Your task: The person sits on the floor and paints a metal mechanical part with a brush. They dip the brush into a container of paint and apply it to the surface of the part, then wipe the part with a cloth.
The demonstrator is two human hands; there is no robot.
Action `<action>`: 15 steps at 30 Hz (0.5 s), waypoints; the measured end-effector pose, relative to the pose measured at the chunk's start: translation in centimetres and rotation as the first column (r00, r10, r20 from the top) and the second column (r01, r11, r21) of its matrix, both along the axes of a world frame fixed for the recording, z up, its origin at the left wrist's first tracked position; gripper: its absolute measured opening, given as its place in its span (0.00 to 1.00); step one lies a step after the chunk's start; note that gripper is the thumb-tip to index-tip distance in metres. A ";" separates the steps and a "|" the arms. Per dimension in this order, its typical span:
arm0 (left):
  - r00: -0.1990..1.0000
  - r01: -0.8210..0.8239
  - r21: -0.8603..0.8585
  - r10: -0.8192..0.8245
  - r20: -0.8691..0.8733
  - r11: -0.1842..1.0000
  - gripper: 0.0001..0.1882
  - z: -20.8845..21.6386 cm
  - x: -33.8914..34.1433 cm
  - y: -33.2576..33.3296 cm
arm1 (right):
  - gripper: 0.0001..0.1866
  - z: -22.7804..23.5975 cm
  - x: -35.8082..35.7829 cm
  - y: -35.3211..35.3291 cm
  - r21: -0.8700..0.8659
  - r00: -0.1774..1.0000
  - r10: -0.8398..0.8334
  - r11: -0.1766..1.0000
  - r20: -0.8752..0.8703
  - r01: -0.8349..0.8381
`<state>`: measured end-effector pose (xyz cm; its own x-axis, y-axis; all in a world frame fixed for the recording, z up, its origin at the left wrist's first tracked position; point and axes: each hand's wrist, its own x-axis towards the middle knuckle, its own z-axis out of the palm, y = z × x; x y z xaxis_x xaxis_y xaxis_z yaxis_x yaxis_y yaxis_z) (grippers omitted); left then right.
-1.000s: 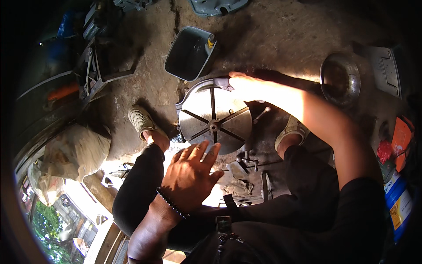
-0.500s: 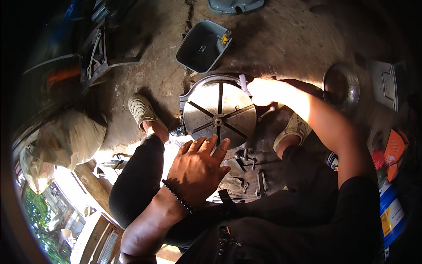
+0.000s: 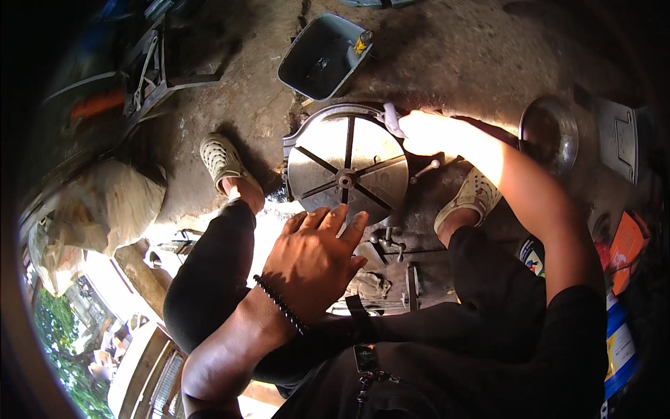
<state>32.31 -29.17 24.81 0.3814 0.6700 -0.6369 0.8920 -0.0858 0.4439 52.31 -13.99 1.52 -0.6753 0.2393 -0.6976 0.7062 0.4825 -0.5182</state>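
A round metal rotary table (image 3: pixel 380 178), with slots running out from its central hole, lies flat on the floor between my feet. My right hand (image 3: pixel 427 133), washed out by sunlight, is closed on a pale greyish rag (image 3: pixel 393 120). That rag touches the far right rim of the rotary table's base. My left hand (image 3: pixel 314 255) is at the near edge of the disc, palm down with its fingers spread. Whether its fingertips rest on the metal I cannot tell. A small handle with a knob (image 3: pixel 427 170) sticks out at the table's right side.
Beyond the rotary table stands a grey tub (image 3: pixel 310 87) with dark liquid and a yellow-handled item (image 3: pixel 362 42). A metal bowl (image 3: pixel 549 136) and a grey metal case (image 3: pixel 618 140) lie at the right. Plastic sacking (image 3: pixel 115 209) and a metal frame (image 3: pixel 157 91) are on the left.
The rag in my right hand has shifted and now lies bent over the rim instead of pointing up. My left hand has stayed at the near edge. The view has tilted slightly.
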 end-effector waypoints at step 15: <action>1.000 0.007 0.002 -0.007 0.002 1.000 0.28 -1.0 -0.1 -2.5 | 0.13 2.8 4.0 -0.5 0.022 0.903 -0.341 0.933 -0.259 0.359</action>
